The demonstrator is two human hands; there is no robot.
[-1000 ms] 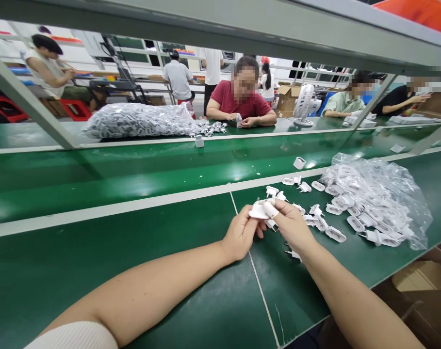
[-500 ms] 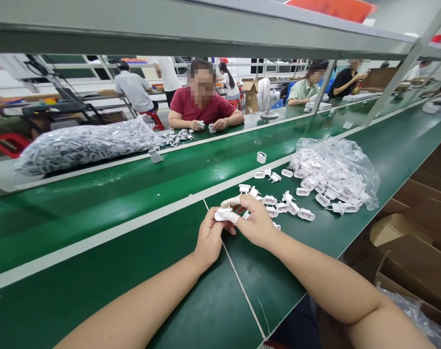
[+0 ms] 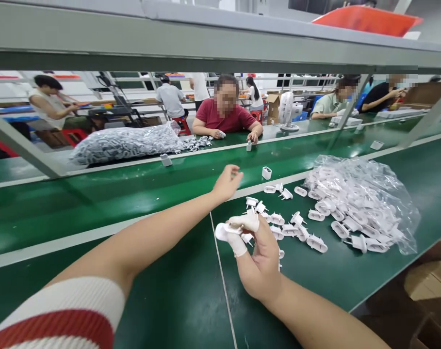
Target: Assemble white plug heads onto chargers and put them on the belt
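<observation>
My left hand reaches forward over the near edge of the green conveyor belt, its fingers curled together; I cannot see what, if anything, is in them. My right hand hovers over the green worktable. Its thumb and forefinger wear white finger covers and pinch a small white plug part. Several loose white plug parts lie just beyond that hand. A clear plastic bag full of the same parts lies to the right. One small white housing stands on the belt.
Across the belt a person in a red shirt works beside a large bag of parts. Other people sit further along. A white fan stands behind. A grey shelf runs overhead. Cardboard boxes sit at the lower right.
My hands were together on one white part. The left hand has since left it and stretched forward to the belt, while the right hand keeps hold of a part. My view shifted.
</observation>
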